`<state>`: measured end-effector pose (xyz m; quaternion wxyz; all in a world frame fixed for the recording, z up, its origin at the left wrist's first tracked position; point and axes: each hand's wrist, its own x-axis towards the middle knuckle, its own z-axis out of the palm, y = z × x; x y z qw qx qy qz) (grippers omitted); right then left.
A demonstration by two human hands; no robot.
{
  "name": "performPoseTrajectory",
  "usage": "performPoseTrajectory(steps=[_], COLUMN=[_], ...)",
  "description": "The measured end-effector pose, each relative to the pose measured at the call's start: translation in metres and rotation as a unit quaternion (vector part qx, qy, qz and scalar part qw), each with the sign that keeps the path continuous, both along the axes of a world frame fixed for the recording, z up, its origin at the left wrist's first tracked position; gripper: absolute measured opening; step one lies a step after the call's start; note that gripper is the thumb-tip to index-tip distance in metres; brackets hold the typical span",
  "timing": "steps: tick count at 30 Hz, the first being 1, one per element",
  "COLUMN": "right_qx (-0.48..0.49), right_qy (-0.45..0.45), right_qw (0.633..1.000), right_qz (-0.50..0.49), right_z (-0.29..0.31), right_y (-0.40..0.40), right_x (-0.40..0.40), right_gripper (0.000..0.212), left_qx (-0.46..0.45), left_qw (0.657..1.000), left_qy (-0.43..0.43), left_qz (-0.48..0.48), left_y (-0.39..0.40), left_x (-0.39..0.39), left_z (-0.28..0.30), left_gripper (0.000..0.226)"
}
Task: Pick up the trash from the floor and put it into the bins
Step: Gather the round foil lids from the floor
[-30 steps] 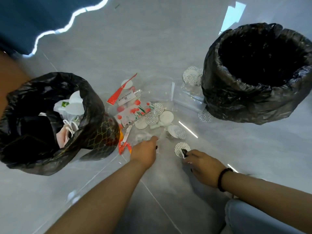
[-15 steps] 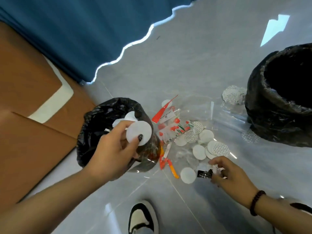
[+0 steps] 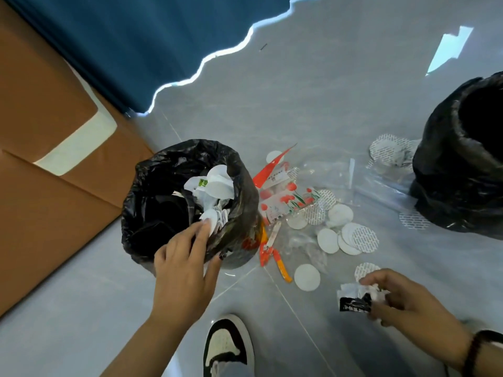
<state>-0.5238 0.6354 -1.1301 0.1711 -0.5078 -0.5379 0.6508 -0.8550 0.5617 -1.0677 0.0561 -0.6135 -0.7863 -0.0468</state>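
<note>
My left hand (image 3: 185,265) hovers over the near rim of the left bin (image 3: 245,202), which is lined with a black bag and holds white scraps. Its fingers are spread, and a white round disc (image 3: 213,223) lies in the bin right at the fingertips. My right hand (image 3: 400,300) is low at the right, closed on a crumpled black-and-white wrapper (image 3: 355,299). Between the bins, several white and patterned round seals (image 3: 337,213), a red-flowered packet (image 3: 285,202), a red strip (image 3: 269,170) and orange scraps (image 3: 281,265) litter the floor.
A second black-bagged bin (image 3: 446,186) stands at the right edge with seals and clear plastic film (image 3: 381,186) against it. Brown cardboard (image 3: 40,186) and a blue curtain (image 3: 136,36) lie to the left and behind. My shoe (image 3: 227,346) is at the bottom.
My left hand carried the white disc from above the bin's rim down into the bin and opened. My right hand lifted the black-and-white wrapper off the floor.
</note>
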Motion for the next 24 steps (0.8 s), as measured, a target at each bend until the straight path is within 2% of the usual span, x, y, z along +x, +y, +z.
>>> performPoseTrajectory(steps=[2,6,9,10,13,15,17,20,24], right_qx=[0.001,-0.011,0.006,0.008,0.01,0.008,0.011,0.016,0.013], right_qy=[0.003,-0.003,-0.013,-0.012,-0.006,0.002,0.007,-0.005,-0.006], right_qw=[1.0,0.998,0.999,0.999,1.0,1.0,1.0,1.0,0.999], right_qz=[0.014,0.067,0.049,0.035,0.01,0.01,0.013,0.001,-0.035], right_z=[0.002,0.006,0.01,0.01,0.014,0.017,0.019,0.014,0.007], right_y=[-0.001,-0.007,-0.008,-0.008,-0.007,-0.005,-0.003,0.0,0.002], right_x=[-0.006,-0.009,-0.009,-0.01,-0.016,-0.017,-0.015,-0.011,-0.013], right_gripper=[0.03,0.028,0.032,0.035,0.038,0.036,0.033,0.038,0.044], left_qx=[0.007,-0.004,0.044,0.07,0.102,0.123,0.137,0.109,0.079], left_qw=[1.0,0.999,0.997,0.994,0.962,0.949,0.962,0.99,0.994], left_qy=[0.0,-0.031,-0.057,-0.087,-0.252,-0.284,-0.226,-0.091,-0.036], left_qz=[0.008,0.036,0.013,0.0,-0.026,-0.06,-0.072,-0.023,-0.07], left_y=[0.001,0.005,0.024,0.035,0.063,0.063,0.052,0.036,0.015], left_x=[-0.006,-0.007,0.004,0.012,0.045,0.055,0.042,-0.005,-0.024], left_z=[-0.002,-0.001,0.003,0.005,0.024,0.033,0.036,0.029,0.02], left_gripper=[0.053,0.077,0.079,0.077,0.078,0.075,0.06,0.036,0.032])
